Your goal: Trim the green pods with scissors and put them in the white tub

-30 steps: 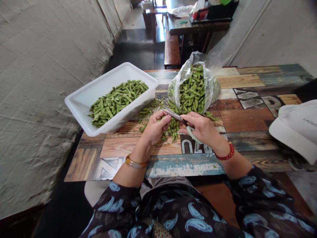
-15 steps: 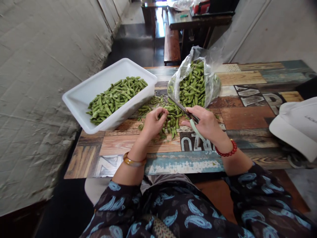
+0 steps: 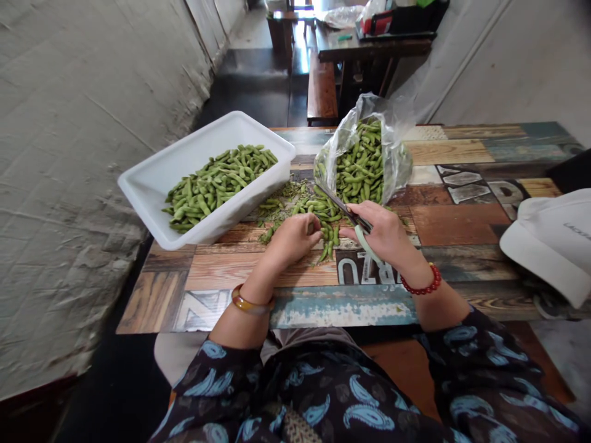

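Observation:
My right hand (image 3: 385, 229) grips a pair of scissors (image 3: 364, 243) with a pale green handle, its dark blades pointing up and left over the pods. Beside it, my left hand (image 3: 298, 237) is closed, fingers curled together at the loose pile of green soybean pods (image 3: 325, 212); what lies between the fingertips is hidden. A clear plastic bag (image 3: 397, 157) full of pods lies open just beyond my hands. To the left stands a white plastic tub (image 3: 133, 187) with many pods (image 3: 221, 181) in it. Small green trimmings (image 3: 295, 187) are scattered between tub and bag.
The patchwork-patterned table (image 3: 258, 271) runs across in front of me. A white cap (image 3: 554, 240) rests at its right end. A rough pale wall (image 3: 69, 154) closes off the left. Farther back are a wooden bench (image 3: 322, 89) and another table (image 3: 332, 46).
My left hand has moved slightly toward me and to the right, closer to the near pods. My right hand still grips the scissors in about the same place. The view has shifted slightly.

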`<state>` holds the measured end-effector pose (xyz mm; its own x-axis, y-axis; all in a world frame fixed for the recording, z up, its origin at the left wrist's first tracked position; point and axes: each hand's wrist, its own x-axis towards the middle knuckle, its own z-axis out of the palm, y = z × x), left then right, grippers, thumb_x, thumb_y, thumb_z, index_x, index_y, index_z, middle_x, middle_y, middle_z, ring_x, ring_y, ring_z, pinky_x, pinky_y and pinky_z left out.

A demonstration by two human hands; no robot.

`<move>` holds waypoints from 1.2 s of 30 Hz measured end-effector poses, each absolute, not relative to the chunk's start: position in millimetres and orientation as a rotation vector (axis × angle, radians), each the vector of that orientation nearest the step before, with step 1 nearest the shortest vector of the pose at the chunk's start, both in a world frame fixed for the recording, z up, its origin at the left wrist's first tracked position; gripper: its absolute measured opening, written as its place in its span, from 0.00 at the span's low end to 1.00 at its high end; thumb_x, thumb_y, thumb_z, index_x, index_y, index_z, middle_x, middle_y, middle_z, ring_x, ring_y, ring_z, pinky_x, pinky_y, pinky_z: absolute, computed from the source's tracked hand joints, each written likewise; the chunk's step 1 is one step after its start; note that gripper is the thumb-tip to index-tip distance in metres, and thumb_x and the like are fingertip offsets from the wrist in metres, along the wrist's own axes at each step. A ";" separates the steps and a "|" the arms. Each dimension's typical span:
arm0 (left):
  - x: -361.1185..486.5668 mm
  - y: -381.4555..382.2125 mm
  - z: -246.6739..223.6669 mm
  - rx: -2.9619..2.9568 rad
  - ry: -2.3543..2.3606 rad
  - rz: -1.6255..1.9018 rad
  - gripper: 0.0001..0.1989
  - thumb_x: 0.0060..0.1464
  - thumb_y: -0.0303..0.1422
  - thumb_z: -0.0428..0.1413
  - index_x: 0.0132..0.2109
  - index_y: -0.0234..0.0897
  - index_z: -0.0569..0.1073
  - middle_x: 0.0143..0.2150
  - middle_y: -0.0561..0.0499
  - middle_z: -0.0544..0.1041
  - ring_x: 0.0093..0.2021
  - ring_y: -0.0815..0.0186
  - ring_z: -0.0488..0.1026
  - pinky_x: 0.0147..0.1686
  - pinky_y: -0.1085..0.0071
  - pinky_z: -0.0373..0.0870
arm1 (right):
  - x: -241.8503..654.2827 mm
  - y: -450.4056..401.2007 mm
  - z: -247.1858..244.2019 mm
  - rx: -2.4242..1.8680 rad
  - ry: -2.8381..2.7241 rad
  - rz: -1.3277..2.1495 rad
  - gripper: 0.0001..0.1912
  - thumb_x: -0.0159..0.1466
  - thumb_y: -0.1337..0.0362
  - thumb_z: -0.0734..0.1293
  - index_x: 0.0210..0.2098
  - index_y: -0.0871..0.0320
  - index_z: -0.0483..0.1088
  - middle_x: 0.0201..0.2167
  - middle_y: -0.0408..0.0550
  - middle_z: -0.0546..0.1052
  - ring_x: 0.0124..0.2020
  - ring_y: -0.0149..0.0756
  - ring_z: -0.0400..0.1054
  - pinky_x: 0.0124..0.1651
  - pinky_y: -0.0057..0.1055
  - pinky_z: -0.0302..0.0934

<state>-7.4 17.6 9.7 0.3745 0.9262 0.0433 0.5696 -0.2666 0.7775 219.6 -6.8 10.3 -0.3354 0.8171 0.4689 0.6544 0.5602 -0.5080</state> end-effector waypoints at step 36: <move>-10.4 15.4 13.0 1.452 0.870 1.022 0.11 0.52 0.39 0.66 0.38 0.35 0.82 0.37 0.48 0.81 0.38 0.63 0.75 0.44 0.69 0.70 | 213.1 -13.3 16.1 -1.043 -2.222 0.557 0.21 0.63 0.56 0.72 0.53 0.57 0.70 0.38 0.49 0.72 0.34 0.38 0.66 0.37 0.33 0.63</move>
